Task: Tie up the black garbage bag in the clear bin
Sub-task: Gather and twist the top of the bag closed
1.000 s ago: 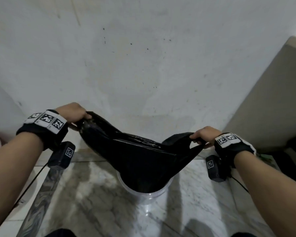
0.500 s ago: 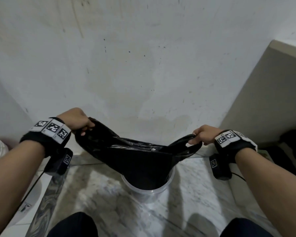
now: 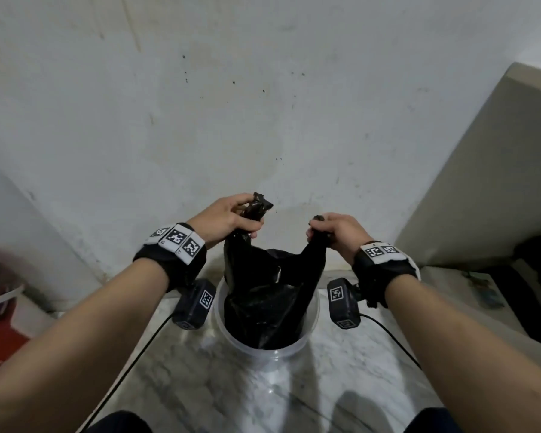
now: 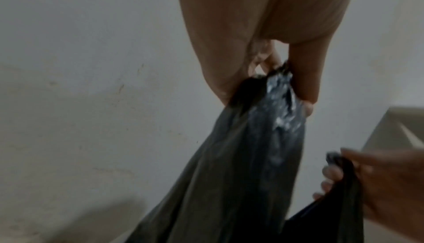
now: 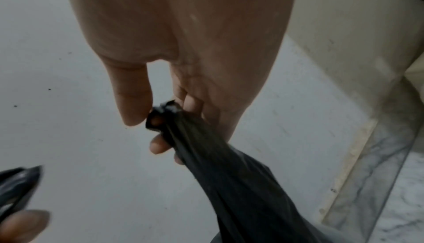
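Bag: half a second back I had its mouth stretched wide and low between my hands; now the black garbage bag (image 3: 263,301) is drawn up into two gathered ears close together, with its body sitting in the bin.
Bin: the clear bin (image 3: 274,356) stands on the marble floor (image 3: 341,385), near the floor's far edge by the wall, between my wrists.
Left hand: my left hand (image 3: 224,221) has its fingers curled and clamped round the left ear, and a crumpled tuft (image 3: 260,206) pokes out above the fist.
Right hand: my right hand (image 3: 338,231) is clamped the same way on the right ear, with only a short tip (image 3: 317,218) showing.
Gap: the two fists are near each other but not touching, above the bin's far rim.
Knot: none yet. I judge the gathering is about done and the tie is about to start. The next move calls for crossing one ear over the other, tucking it under and pulling both snug. Both grips must stay firm, since the right tip is short and could slip.
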`<move>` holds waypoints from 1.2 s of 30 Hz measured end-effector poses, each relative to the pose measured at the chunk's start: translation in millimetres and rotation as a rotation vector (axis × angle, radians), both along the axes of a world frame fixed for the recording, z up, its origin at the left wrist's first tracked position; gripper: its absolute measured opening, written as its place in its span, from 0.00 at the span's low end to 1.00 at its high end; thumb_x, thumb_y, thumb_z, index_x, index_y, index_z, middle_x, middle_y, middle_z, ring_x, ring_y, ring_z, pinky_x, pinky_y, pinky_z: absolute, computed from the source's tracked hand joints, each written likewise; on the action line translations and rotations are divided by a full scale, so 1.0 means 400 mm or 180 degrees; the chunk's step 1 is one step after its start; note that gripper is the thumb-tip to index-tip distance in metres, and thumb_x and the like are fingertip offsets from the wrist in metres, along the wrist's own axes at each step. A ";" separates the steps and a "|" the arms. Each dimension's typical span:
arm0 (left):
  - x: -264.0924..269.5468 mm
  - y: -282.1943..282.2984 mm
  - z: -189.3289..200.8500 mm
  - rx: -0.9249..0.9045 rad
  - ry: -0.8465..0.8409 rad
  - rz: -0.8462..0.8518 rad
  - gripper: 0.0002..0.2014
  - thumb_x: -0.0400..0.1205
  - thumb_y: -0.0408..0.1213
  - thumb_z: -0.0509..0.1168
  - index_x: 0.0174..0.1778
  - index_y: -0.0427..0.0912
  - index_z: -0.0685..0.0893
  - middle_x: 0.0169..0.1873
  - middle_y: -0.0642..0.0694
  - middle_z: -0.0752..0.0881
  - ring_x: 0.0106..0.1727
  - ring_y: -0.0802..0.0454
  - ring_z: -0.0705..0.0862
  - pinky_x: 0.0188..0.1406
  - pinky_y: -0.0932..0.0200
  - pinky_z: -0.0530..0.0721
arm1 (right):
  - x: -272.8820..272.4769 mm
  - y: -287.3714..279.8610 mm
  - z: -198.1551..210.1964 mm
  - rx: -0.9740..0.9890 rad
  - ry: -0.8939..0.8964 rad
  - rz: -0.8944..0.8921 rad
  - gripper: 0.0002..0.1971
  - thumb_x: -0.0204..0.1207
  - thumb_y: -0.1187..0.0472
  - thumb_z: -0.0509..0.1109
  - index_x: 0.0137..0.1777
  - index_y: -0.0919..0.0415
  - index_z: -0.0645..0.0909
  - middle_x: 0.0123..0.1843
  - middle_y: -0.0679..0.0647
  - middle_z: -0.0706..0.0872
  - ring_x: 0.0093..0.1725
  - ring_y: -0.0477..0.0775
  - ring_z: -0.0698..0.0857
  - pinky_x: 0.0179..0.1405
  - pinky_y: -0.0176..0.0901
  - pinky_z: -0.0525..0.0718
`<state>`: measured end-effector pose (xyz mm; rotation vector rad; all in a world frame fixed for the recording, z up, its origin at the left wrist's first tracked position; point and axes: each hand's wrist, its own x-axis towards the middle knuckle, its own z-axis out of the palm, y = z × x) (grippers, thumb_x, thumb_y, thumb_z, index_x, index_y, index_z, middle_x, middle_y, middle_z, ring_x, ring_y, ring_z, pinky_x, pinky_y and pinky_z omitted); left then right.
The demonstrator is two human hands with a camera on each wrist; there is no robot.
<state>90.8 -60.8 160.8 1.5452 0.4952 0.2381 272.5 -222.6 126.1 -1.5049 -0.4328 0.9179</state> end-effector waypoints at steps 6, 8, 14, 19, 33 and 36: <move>0.037 -0.026 -0.033 -0.0446 0.0216 0.0039 0.16 0.80 0.26 0.60 0.62 0.37 0.83 0.40 0.38 0.76 0.27 0.48 0.76 0.26 0.64 0.80 | -0.028 0.036 -0.012 -0.0170 -0.0327 0.0194 0.20 0.70 0.81 0.62 0.60 0.70 0.83 0.44 0.63 0.85 0.44 0.59 0.85 0.39 0.37 0.86; 0.047 -0.040 -0.036 -0.0496 0.0248 0.0084 0.19 0.80 0.25 0.58 0.67 0.37 0.82 0.39 0.39 0.76 0.27 0.48 0.77 0.24 0.65 0.80 | -0.026 0.040 -0.022 -0.0207 -0.0477 0.0215 0.21 0.70 0.81 0.63 0.62 0.68 0.83 0.48 0.64 0.85 0.47 0.61 0.84 0.45 0.42 0.85; 0.064 -0.040 -0.056 0.0084 0.0063 0.0371 0.12 0.75 0.22 0.70 0.50 0.40 0.78 0.39 0.36 0.87 0.24 0.52 0.85 0.23 0.62 0.84 | -0.014 0.045 -0.053 -0.0154 -0.0786 -0.0018 0.20 0.70 0.76 0.69 0.62 0.64 0.83 0.34 0.57 0.82 0.32 0.51 0.82 0.40 0.40 0.82; 0.076 -0.026 -0.074 -0.0042 -0.0042 0.0587 0.12 0.72 0.23 0.74 0.46 0.37 0.81 0.37 0.35 0.88 0.24 0.52 0.87 0.27 0.60 0.86 | 0.000 0.050 -0.069 -0.0046 -0.0896 -0.0185 0.15 0.70 0.75 0.71 0.49 0.54 0.84 0.31 0.56 0.74 0.39 0.57 0.76 0.46 0.49 0.77; 0.087 -0.030 -0.079 0.0692 -0.0152 0.0860 0.09 0.76 0.25 0.70 0.52 0.29 0.86 0.37 0.35 0.85 0.30 0.48 0.84 0.39 0.58 0.85 | -0.014 0.072 -0.045 0.0175 -0.0777 0.0088 0.11 0.71 0.74 0.70 0.40 0.56 0.84 0.36 0.56 0.80 0.42 0.55 0.80 0.52 0.49 0.80; 0.092 -0.046 -0.084 0.0586 -0.0138 0.0707 0.09 0.75 0.22 0.69 0.51 0.29 0.87 0.37 0.34 0.85 0.25 0.55 0.83 0.33 0.65 0.83 | -0.023 0.074 -0.045 0.0278 -0.0773 0.0187 0.13 0.70 0.77 0.69 0.41 0.57 0.84 0.34 0.57 0.79 0.37 0.52 0.79 0.46 0.42 0.80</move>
